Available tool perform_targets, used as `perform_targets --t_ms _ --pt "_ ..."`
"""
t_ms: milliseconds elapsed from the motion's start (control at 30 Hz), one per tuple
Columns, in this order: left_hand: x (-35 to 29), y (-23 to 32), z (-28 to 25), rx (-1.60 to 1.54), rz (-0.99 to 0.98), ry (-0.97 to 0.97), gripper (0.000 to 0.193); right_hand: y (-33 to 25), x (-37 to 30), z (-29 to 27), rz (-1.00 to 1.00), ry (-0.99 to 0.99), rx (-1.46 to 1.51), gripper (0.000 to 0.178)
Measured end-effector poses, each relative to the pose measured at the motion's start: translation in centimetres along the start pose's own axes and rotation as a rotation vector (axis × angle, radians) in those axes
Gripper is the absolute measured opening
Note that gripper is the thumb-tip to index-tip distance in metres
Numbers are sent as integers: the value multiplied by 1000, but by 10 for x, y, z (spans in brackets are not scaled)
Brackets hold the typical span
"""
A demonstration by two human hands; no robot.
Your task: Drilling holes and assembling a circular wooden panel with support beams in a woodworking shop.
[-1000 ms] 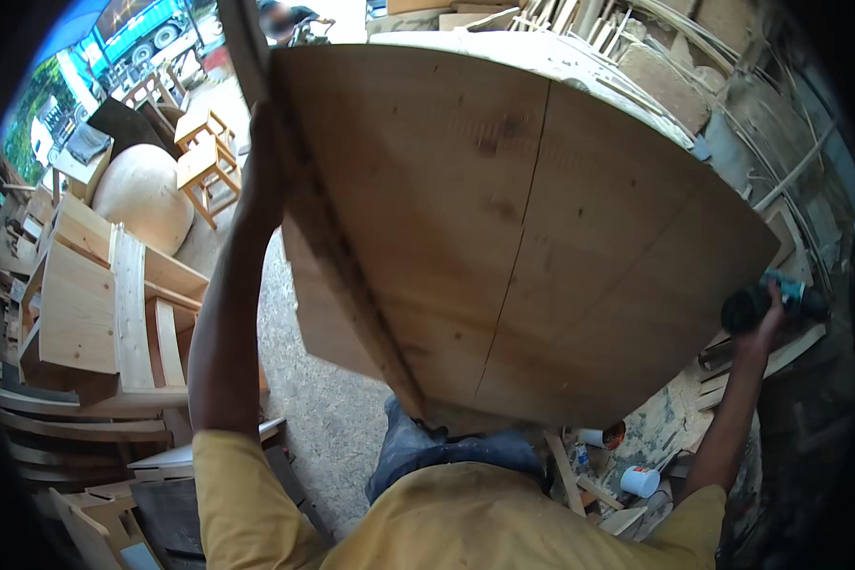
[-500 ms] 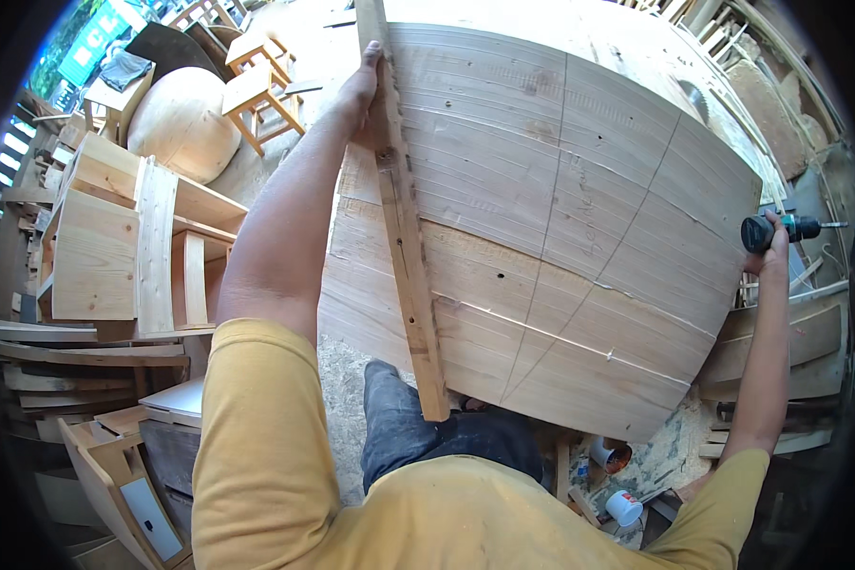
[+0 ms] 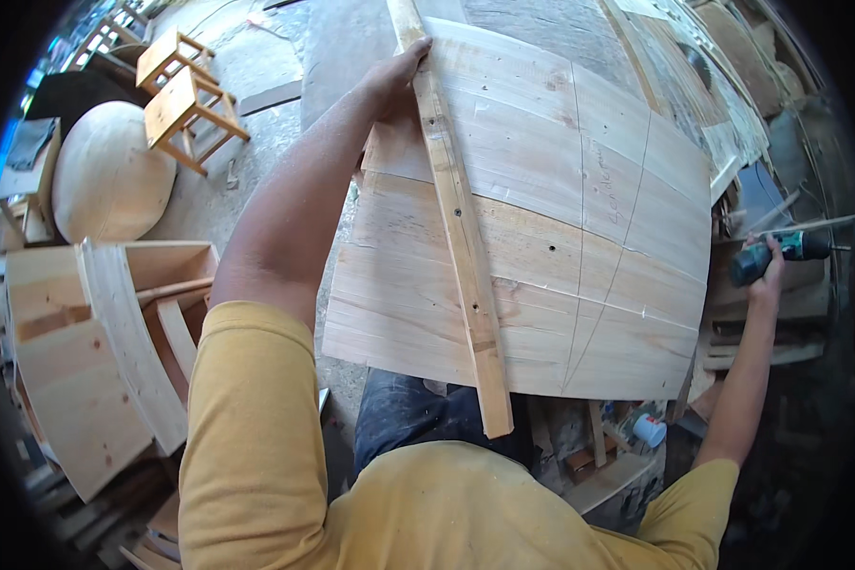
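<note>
A wide panel of joined wooden boards (image 3: 522,228), marked with two slanting pencil lines and some small dark holes, lies in front of my body. Across its left part runs a long wooden batten (image 3: 458,214) with screw holes; its near end sticks out past the panel's front edge. My left hand (image 3: 404,74) is closed on the batten near its far end, with some fingers hidden. Off the panel's right edge, my right hand (image 3: 771,271) grips a dark and green cordless drill (image 3: 800,247), its bit pointing right.
Two wooden stools (image 3: 185,104) and a round wooden top (image 3: 114,171) stand at the far left. Unfinished pine cabinet parts (image 3: 85,361) are close by my left arm. Below the panel on the right are a white tub (image 3: 649,430) and wood offcuts.
My view has swung to the right, so the stools and cabinet sit further left. Panel and batten have turned somewhat in the picture; both hands keep their holds.
</note>
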State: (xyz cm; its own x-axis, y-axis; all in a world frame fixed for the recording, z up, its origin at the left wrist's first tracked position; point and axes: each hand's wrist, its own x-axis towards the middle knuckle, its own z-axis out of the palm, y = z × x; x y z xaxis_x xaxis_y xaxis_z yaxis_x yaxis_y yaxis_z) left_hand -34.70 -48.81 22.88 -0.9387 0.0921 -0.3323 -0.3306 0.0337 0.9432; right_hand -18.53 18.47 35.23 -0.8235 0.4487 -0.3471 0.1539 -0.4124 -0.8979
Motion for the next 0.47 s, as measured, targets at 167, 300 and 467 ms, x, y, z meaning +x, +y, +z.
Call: perform_targets --t_ms 167,300,467 --pt "-13 40 -1 411 -97 -48 83 41 -179 -6 55 -26 37 31" --pt "-23 97 8 1247 294 -21 73 80 -267 -5 -107 -101 133 38" --pt "-58 16 18 1234 633 158 75 151 -319 0 -337 -448 423 61"
